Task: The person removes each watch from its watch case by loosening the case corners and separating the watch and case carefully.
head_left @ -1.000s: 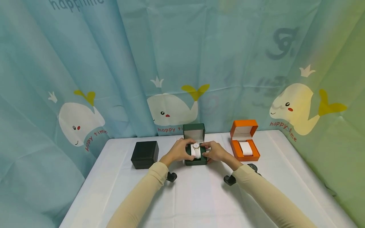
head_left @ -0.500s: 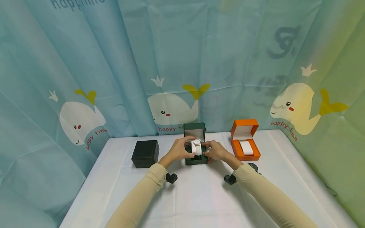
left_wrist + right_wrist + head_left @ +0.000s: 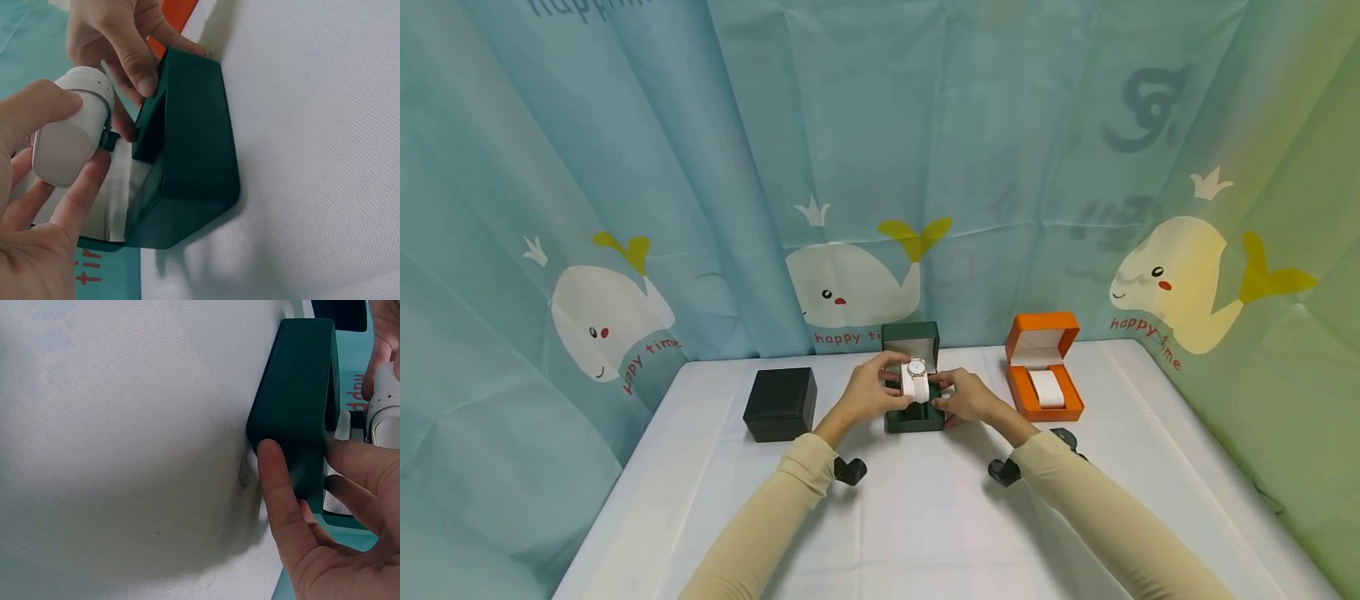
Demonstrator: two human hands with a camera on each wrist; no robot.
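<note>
My left hand (image 3: 865, 392) grips a white cushion (image 3: 61, 153) at its two ends, with a white-strapped watch (image 3: 917, 368) wrapped round it. The cushion hangs just above the green watch box (image 3: 915, 426), whose lid (image 3: 910, 331) stands up at the back. In the left wrist view the cushion is tilted and apart from the box, and the watch's dial is hidden. My right hand (image 3: 968, 397) holds the box by its right side. The right wrist view shows the thumb at the rim and a finger along the outer wall of the box (image 3: 297, 381).
An orange watch box (image 3: 1060, 414) with its lid up and a white cushion (image 3: 1047, 390) inside stands to the right. A closed black box (image 3: 781, 403) sits to the left. A dark watch (image 3: 1064, 436) lies partly behind my right sleeve. Behind the white table (image 3: 917, 525) hangs a curtain.
My left hand has raised the cushion with the watch from inside the green box to above it. My right hand has stayed at the box's side.
</note>
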